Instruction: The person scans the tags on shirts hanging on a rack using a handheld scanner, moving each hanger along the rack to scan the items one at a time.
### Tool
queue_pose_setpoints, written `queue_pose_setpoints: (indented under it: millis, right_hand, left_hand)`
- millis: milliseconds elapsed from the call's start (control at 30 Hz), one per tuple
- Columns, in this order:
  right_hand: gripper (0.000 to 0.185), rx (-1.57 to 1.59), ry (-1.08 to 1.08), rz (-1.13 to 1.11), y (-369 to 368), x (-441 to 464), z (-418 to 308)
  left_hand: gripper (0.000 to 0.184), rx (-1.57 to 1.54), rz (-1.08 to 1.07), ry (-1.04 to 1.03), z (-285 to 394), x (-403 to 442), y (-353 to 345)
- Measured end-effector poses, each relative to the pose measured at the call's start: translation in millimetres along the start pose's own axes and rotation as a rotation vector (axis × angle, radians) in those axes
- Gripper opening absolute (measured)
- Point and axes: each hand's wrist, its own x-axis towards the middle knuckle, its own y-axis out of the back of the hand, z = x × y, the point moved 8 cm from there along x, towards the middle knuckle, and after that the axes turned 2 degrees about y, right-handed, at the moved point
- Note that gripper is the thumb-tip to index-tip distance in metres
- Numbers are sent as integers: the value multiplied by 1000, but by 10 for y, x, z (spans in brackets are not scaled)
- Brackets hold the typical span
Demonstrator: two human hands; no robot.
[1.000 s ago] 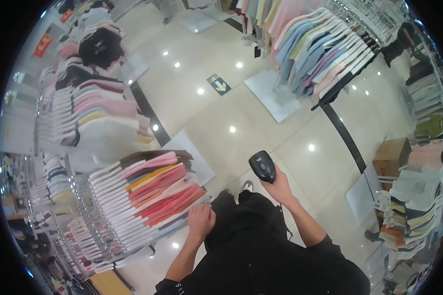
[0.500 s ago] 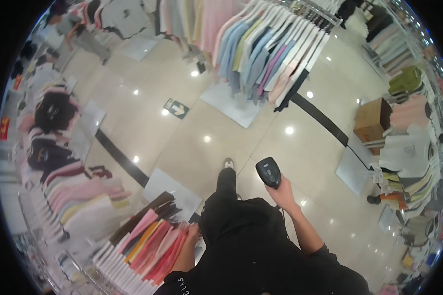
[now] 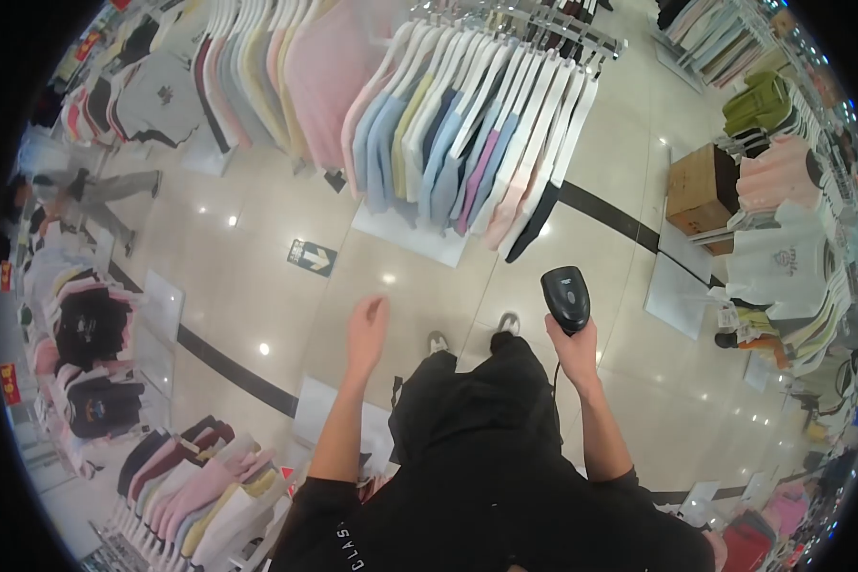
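Left hand (image 3: 367, 327) above tiled floor (image 3: 448, 296), fingers loosely curled, holding nothing | Right hand (image 3: 578, 353) grips black scanner (image 3: 566, 299), fingers closed | Clothes (image 3: 439, 143) hang ahead

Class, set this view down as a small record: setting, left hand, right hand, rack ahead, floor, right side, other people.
Setting: clothes shop, seen from above
Left hand: raised over the floor, no item visible in it
Right hand: holds a black handheld scanner
Rack ahead: pink, blue, yellow and purple garments on white hangers
Floor: pale glossy tiles, arrow sign
Right side: cardboard box beside hanging tops
Others: one person, far left
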Motion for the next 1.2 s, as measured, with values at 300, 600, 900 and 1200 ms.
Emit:
queue_pose_setpoints:
  millis: [300,600,900,1200]
  right_hand:
    - [13,129,105,48,341,1286,-139]
    - [20,133,60,-221,898,2655,-232]
    - [10,130,86,-181,1299,3622,-236]
    - [14,215,85,-54,1258,3755,-496]
  left_hand:
    - [46,215,122,-734,2542,472,-1537]
    - [69,562,354,-583,2923,882,-2451]
    - [42,574,480,-488,2873,1111,-2147]
    - [49,540,458,-562,2836,896,-2302]
